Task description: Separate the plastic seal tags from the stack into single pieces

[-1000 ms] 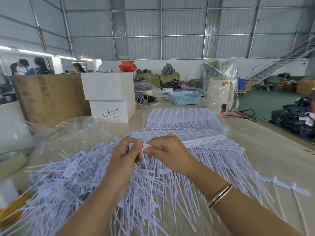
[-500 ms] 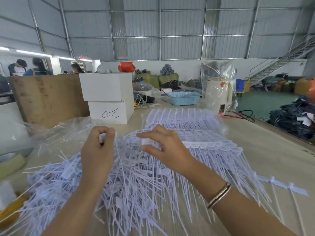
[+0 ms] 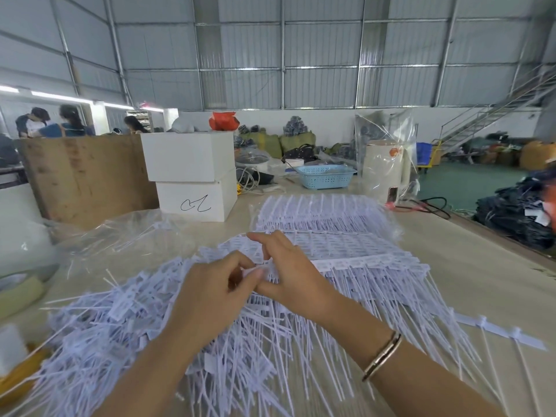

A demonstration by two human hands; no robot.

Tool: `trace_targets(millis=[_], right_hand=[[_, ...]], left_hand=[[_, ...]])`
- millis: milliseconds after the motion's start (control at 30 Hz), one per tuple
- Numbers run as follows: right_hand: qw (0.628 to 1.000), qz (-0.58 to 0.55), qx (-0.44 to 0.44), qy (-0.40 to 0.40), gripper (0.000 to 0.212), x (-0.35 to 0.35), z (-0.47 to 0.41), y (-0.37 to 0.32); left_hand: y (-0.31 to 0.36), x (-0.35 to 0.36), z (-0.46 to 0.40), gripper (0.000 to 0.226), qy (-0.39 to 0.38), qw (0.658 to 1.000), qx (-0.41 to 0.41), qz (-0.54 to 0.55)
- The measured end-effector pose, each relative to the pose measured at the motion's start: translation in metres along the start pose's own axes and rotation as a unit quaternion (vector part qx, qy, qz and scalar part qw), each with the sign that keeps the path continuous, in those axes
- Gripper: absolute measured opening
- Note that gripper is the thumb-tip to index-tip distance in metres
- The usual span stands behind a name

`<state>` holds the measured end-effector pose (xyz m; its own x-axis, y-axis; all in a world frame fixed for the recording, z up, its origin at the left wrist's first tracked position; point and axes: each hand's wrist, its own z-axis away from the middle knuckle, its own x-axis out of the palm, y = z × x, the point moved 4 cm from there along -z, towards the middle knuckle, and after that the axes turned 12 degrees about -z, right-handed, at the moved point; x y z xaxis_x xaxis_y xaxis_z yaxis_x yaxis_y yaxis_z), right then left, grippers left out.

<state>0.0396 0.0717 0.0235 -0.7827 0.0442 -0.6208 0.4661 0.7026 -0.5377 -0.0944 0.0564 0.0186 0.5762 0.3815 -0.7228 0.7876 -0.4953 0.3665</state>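
White plastic seal tags lie in joined strips stacked on the table, the stack (image 3: 346, 245) reaching away from me, its top strip (image 3: 361, 261) running right from my hands. A loose heap of single tags (image 3: 120, 320) spreads to the left and front. My left hand (image 3: 210, 299) and my right hand (image 3: 288, 272) meet at the left end of the top strip. Left thumb and forefinger pinch the end tag (image 3: 255, 270); the right hand's thumb and fingers pinch the strip just beside it.
Two stacked white boxes (image 3: 192, 176) stand behind the stack, with a wooden board (image 3: 87, 176) to their left. A blue basket (image 3: 326, 176) and a white kettle (image 3: 385, 173) sit at the back right. Clear plastic bag (image 3: 126, 236) lies left. A short tag strip (image 3: 499, 329) lies right.
My left hand, which had carried a torn-off tag out to the left, has come back to the strip's end and pinches the end tag beside my right hand.
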Motion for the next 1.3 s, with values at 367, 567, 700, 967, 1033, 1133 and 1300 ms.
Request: trace_targets(millis=[367,567,700,967,1033,1133,1300], right_hand=[[0.995,0.04,0.055,-0.068,0.023,-0.019,0.0,0.002],[0.996,-0.026,0.043,-0.076,0.035,-0.02,0.0,-0.005],[0.988,-0.072,0.094,-0.1,0.03,-0.02,0.0,-0.004],[0.987,-0.119,0.087,-0.059,0.017,-0.021,-0.002,-0.004],[0.992,-0.103,0.064,-0.032,0.014,-0.021,-0.003,-0.005],[0.997,-0.066,0.036,0.001,0.013,-0.018,-0.003,-0.004],[0.986,-0.158,0.006,0.059,0.016,-0.019,-0.003,-0.006]], left_hand=[[-0.008,0.006,0.0,0.018,0.048,0.992,-0.047,0.106],[-0.004,0.007,0.001,0.016,0.029,0.987,-0.058,0.147],[-0.004,0.006,-0.001,0.016,0.025,0.982,-0.084,0.169],[-0.005,0.006,0.0,0.02,0.021,0.963,-0.133,0.233],[-0.006,0.008,0.001,0.021,0.019,0.951,-0.156,0.265],[-0.007,0.013,0.001,0.024,0.008,0.921,-0.194,0.337],[-0.015,0.009,-0.001,0.028,0.055,0.813,-0.265,0.515]])
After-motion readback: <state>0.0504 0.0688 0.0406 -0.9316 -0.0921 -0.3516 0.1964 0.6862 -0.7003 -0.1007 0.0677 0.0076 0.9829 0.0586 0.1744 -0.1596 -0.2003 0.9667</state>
